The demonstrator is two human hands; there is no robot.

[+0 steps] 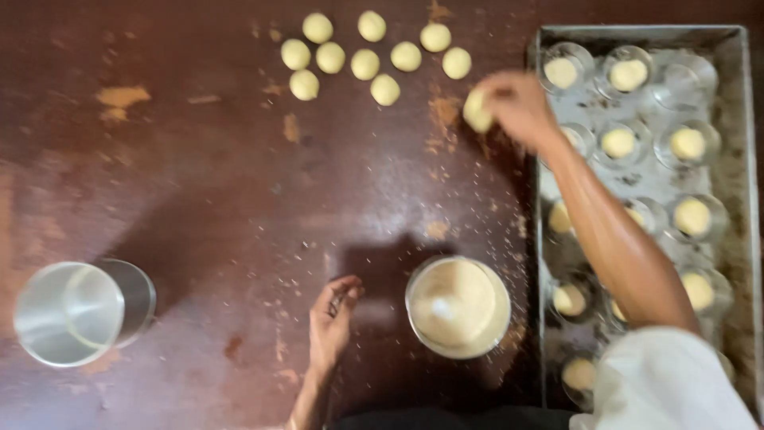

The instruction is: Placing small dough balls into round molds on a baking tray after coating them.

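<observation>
I see shiny steel cup [72, 313] far left on dark wooden table [199, 183]. My left hand [333, 318] rests loosely open beside round flour bowl [458, 306]. Right hand [516, 105] grips pale dough ball [477, 110] near ball cluster [370, 56], beside metal tray [740, 159] of cups.

A single head-worn camera looks almost straight down from fairly close above a dark brown table [199, 199] — the metal tray [736, 159] fills the frame toward three o'clock, a steel cup [76, 310] sits near eight o'clock — with the wearer's body at six o'clock.
</observation>
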